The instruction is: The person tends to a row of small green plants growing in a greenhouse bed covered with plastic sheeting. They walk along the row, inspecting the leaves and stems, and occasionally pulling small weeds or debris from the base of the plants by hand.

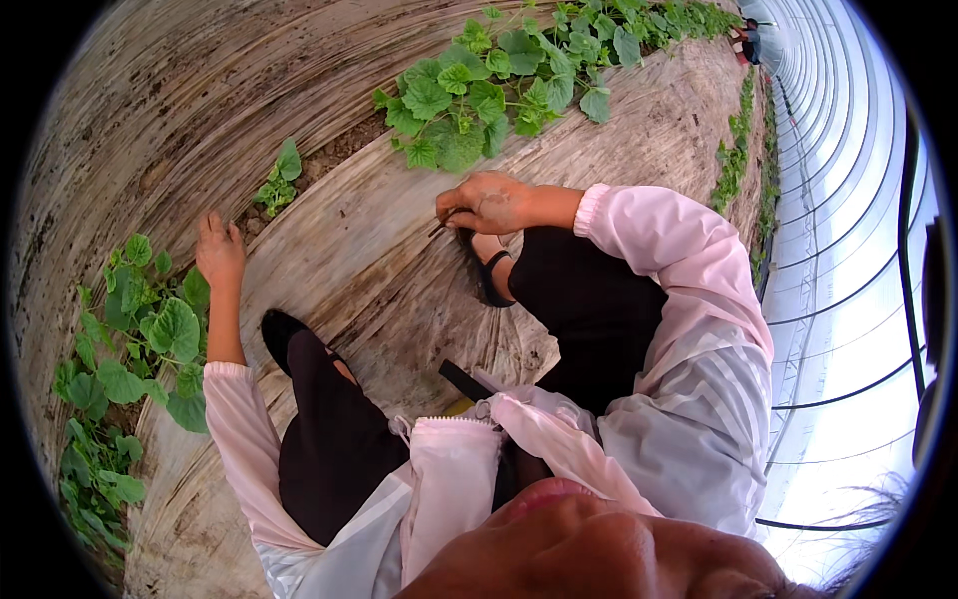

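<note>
My left hand point(222, 251) reaches down to the soil strip, between a leafy vine plant point(161, 337) and a small seedling point(281, 180). Its fingers are slightly bent and apart, and nothing shows in them. The seedling stands alone in a gap of bare soil point(256, 223), a little ahead of that hand. My right hand point(486, 206), smeared with dried mud, is closed around a thin dark stick-like thing point(440, 227); most of it is hidden by the fingers. That hand is above my right shoe point(486, 277), just short of a large clump of lobed green leaves point(456, 105).
Wrinkled, dirt-streaked plastic film point(359, 247) covers the ground on both sides of the plant row. My left shoe point(281, 337) rests on it. Another plant row point(737, 150) runs along the ribbed greenhouse wall point(838, 262). A person point(748, 43) is far down the row.
</note>
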